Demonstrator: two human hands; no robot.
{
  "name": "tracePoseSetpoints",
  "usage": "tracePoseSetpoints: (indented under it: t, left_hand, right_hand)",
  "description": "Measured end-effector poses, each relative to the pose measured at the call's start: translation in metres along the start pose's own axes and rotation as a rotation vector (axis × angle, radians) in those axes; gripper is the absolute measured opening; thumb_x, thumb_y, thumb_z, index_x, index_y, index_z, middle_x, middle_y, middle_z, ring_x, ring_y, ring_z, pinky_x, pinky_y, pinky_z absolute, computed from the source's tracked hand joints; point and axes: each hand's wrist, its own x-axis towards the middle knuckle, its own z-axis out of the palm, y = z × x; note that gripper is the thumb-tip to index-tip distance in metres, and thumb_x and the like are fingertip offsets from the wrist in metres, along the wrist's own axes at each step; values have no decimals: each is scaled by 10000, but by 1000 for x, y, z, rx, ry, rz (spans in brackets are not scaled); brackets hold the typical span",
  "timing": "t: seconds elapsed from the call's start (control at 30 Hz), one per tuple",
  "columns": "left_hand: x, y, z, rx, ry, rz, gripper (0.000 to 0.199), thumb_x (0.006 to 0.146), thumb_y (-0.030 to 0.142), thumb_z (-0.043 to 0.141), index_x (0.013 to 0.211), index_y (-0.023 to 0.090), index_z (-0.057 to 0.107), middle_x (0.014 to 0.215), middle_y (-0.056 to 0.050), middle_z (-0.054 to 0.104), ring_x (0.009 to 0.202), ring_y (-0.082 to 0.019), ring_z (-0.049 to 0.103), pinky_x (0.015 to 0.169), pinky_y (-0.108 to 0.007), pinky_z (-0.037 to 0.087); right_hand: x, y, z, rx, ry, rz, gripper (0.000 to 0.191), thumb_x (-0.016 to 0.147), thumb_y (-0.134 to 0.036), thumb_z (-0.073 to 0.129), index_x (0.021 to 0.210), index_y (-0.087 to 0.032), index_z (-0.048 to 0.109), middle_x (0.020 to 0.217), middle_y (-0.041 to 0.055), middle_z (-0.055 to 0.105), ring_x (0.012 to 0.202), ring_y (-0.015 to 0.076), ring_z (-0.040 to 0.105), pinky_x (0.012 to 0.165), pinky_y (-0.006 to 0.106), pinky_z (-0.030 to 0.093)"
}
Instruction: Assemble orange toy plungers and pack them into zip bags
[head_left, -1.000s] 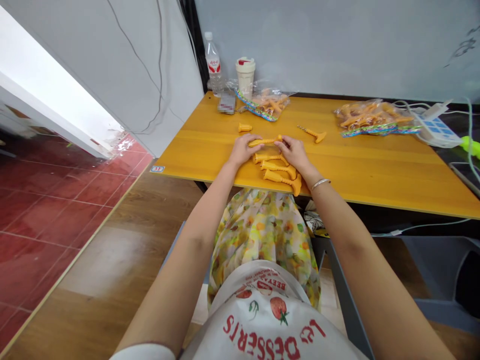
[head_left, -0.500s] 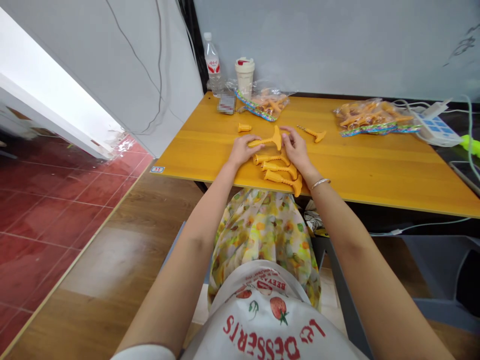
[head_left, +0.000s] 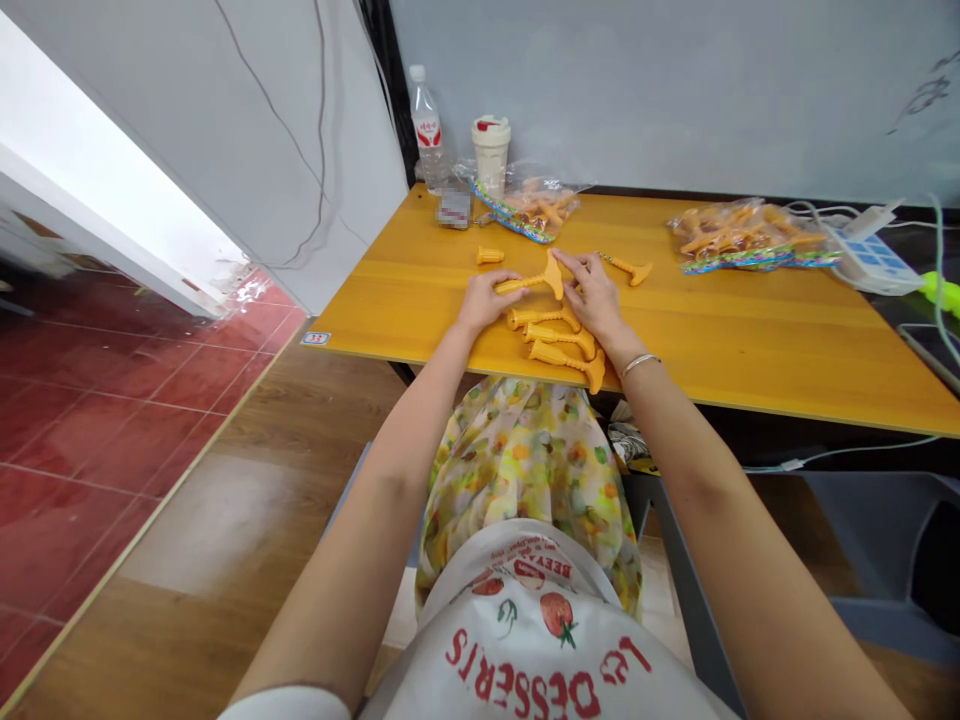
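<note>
Left hand (head_left: pixel 486 303) closed on the narrow shaft of a bright yellow moulded-plastic T-shaped piece (head_left: pixel 529 284), with the flared head of the piece sticking out past the fingertips toward the other hand. Right hand (head_left: pixel 594 302) open, fingers (head_left: pixel 564 265) spread and raised right beside that flared head; whether they touch it, impossible to tell from this view, and no clear grasp on that side. Whole piece lying crosswise between the two hands, over the honey-coloured wooden tabletop (head_left: pixel 420 300).

Directly below the grip, toward the near table edge: three more yellow plastic pieces (head_left: pixel 559 340) of similar shape, side by side, heads to the right. Just past the right fingertips, a slim yellow piece with a thin metal-looking pin (head_left: pixel 628 268). Ahead and left of the grip, a short stubby yellow plastic cap (head_left: pixel 490 256).

Farther off, a clear plastic bag of yellow pieces (head_left: pixel 529 205) with a multicoloured strip; farther right, a second such bag (head_left: pixel 750 235). Farthest, a clear water bottle with a red label (head_left: pixel 427 130), a cream cup with a red lid (head_left: pixel 491 150) and a white power strip (head_left: pixel 870 262).

Probably best here: a steady hold on the shaft, head left free, right fingers square on the flare rather than its thin rim, so the smooth plastic cannot twist or slip.
</note>
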Motion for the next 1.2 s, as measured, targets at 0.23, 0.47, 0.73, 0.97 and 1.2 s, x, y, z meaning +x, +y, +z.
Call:
tracePoseSetpoints:
  t: [0.23,0.47,0.73,0.97,1.2]
  left_hand:
    - [-2,3,-2,-22,-45,-29,234,778,300,765,946,137,778,998,-72,796,948,-218,729,920,-297,531]
    - [1,-4,2,16,-13,-6,223,775,313,780,941,164,777,1022,-67,795,971,-229,730,959,-327,535]
    - [0,-2,1,42,-28,-7,203,786,289,772,949,168,774,1024,-63,795,974,-224,728,953,-321,533]
    - [1,-5,2,50,-15,9,221,778,289,786,959,161,778,1041,-72,797,990,-235,737,963,-331,537]
    - [1,-8,3,67,-30,27,215,791,298,782,971,179,782,1046,-68,797,988,-232,739,961,-334,543]
  right_hand:
    - [-1,1,-6,-64,-71,31,456,1013,-388,437,1446,-291,540,1221,116,593,927,238,633,786,373,515]
    - [0,-5,11,75,33,52,653,1018,-652,198,982,-217,684,1045,128,613,914,259,601,801,397,501]
    - [0,-7,10,313,99,84,629,953,-743,360,1195,-214,599,1093,113,661,848,208,635,854,382,519]
    - [3,-5,17,581,33,210,705,911,-757,439,1378,-228,453,756,21,653,651,187,577,688,358,504]
    - [5,0,22,600,-15,291,655,907,-770,431,1330,-273,488,643,-15,561,568,190,532,599,358,477]
